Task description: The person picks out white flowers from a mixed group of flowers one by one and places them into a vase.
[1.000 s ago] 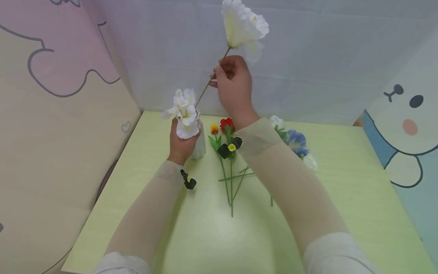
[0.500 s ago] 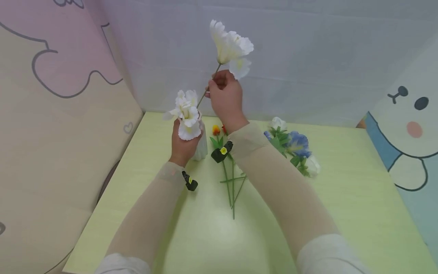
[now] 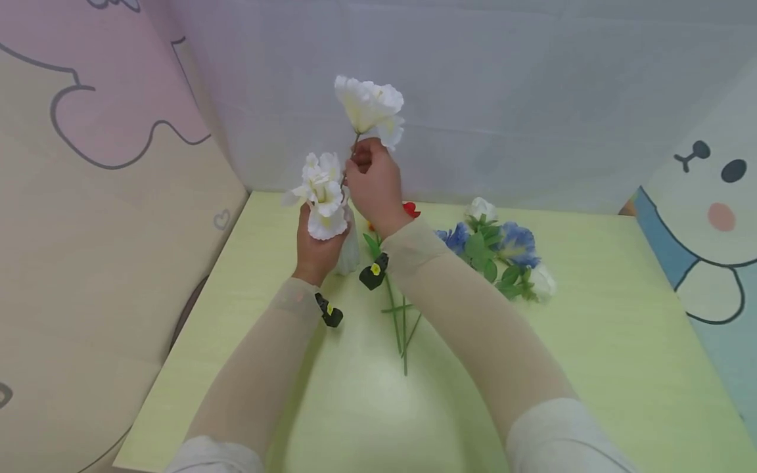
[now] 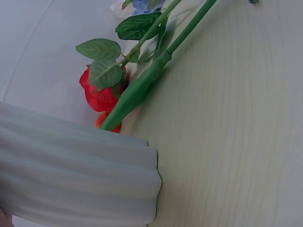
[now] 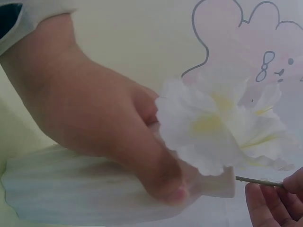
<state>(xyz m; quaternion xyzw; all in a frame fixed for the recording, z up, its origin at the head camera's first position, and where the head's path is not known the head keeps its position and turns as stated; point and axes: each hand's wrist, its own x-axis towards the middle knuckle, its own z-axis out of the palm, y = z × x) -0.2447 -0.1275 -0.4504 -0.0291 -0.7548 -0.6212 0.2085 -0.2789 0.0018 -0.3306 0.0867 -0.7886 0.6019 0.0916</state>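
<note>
My left hand [image 3: 317, 255] grips a white ribbed vase [image 3: 347, 251] that stands on the table; in the right wrist view its thumb lies across the vase [image 5: 61, 184] just below the neck. A white ruffled flower [image 3: 324, 197] with yellow at its centre sits in the vase mouth and leans over the left hand. Above and to the right, my right hand [image 3: 376, 187] pinches the stem [image 5: 258, 180] of a second white flower [image 3: 369, 108] just under its bloom. That stem runs to the vase mouth; its lower end is hidden.
Right of the vase lie a red rose [image 4: 100, 94] and an orange tulip [image 4: 100, 119], with crossed green stems [image 3: 405, 335]. Blue flowers [image 3: 517, 244] and white roses [image 3: 481, 209] lie farther right on the pale table [image 3: 621, 341]. A cloth wall [image 3: 503, 98] stands behind.
My right hand has moved down and left toward the vase with the white flower, and less stem shows between hand and vase mouth. The left hand has stayed on the vase.
</note>
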